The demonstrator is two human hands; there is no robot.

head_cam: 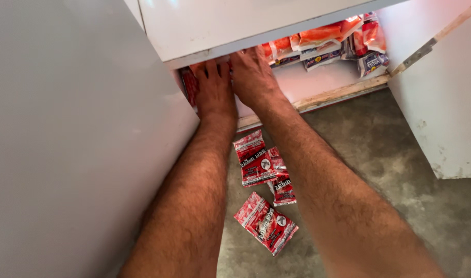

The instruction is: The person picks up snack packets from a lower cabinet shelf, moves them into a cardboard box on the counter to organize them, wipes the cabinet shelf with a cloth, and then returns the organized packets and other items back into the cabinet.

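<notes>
Left hand point(213, 87), right hand point(252, 77) under cabinet edge point(204, 55).

Three flat red sachets point(264, 193) lie on the floor; orange and red packets point(323, 44) stand in a row on the cupboard shelf.

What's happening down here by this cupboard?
A person reaches both hands into a low white cupboard. The left hand rests against red packets at the shelf's left end; the right hand lies flat beside it. More red and orange packets line the shelf, and three red packets lie on the concrete floor.
</notes>
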